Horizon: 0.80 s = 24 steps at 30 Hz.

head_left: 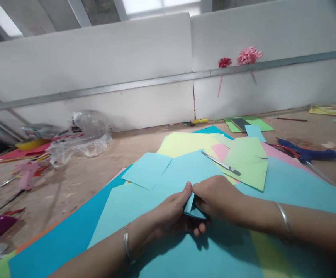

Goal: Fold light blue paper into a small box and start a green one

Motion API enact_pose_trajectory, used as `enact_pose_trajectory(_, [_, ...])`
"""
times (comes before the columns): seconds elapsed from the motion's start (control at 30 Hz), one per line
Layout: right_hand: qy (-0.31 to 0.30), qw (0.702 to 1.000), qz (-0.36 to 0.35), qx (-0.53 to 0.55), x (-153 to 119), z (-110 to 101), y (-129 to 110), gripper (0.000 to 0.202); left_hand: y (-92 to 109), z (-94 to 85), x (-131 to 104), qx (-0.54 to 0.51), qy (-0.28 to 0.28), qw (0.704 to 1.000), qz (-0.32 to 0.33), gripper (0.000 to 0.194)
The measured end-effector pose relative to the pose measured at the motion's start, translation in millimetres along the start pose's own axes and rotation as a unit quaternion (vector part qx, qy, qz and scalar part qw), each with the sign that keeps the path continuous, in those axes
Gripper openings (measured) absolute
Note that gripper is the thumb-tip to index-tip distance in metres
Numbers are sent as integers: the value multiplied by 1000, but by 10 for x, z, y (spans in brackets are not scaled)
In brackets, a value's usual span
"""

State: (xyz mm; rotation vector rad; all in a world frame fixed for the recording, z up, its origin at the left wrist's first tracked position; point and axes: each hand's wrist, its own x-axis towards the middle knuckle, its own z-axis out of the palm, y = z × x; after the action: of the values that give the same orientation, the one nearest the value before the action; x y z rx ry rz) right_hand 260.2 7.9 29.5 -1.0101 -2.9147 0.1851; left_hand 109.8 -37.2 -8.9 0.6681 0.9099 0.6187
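Observation:
A small folded piece of blue paper [195, 210] is held between my two hands, above a spread of light blue sheets [185, 170]. My left hand [173, 210] grips it from the left and below, thumb up along its edge. From the right, my right hand [214, 197] closes its fingers on the paper's upper edge; some fingertips are hidden behind it. Beyond the hands, a silver craft knife [221, 163] lies across blue and pale green paper. A loose light blue square [147, 170] rests on the sheets to the left.
Pink glue gun [29, 172] and plastic bag [82, 135] lie at left. A purple tool [0, 227] sits at the left edge. On the right is a blue glue gun [309, 150]. Two paper flowers [249, 56] are fixed on the rail along the white wall [145, 104].

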Motion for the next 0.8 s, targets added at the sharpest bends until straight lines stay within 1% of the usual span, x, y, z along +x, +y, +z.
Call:
enact_pose_trajectory(0.07, [5, 1000, -20, -15, -6, 12, 8, 18, 4, -27, 18, -7, 11, 1000, -17, 78])
enact_pose_trajectory(0.13, [-12, 999, -29, -30, -12, 5, 9, 18, 10, -43, 35, -10, 15, 999, -35, 81])
enact_pose_trajectory(0.2, [-38, 998, -23, -32, -15, -20, 2, 15, 13, -46, 49, -11, 4, 999, -41, 86])
enact_pose_trajectory(0.27, [-50, 998, -7, -28, -14, -51, -10, 13, 15, -43, 57, -11, -12, 999, -39, 90])
enact_pose_trajectory(0.33, [-47, 999, 3, -27, -9, -75, -17, 12, 19, -36, 55, -8, -19, 999, -36, 91])
enact_pose_trajectory(0.43, [-43, 999, 19, -11, 1, -85, -6, 14, 30, -22, 33, -1, -6, 999, -42, 86])
enact_pose_trajectory(0.5, [-33, 999, 23, 11, 5, -82, 10, 17, 30, -10, 12, 4, 7, 999, -33, 79])
enact_pose_trajectory(0.57, [-23, 999, 31, 25, 9, -77, 21, 17, 17, -1, -4, 16, 10, 1000, -7, 73])
enact_pose_trajectory(0.67, [-22, 999, 31, 37, 12, -60, 22, 16, -15, 8, -9, 33, -1, 999, 26, 70])
enact_pose_trajectory(0.8, [-17, 998, 33, 56, 18, -24, 31, 15, -42, 5, 7, 34, -14, 999, 31, 70])
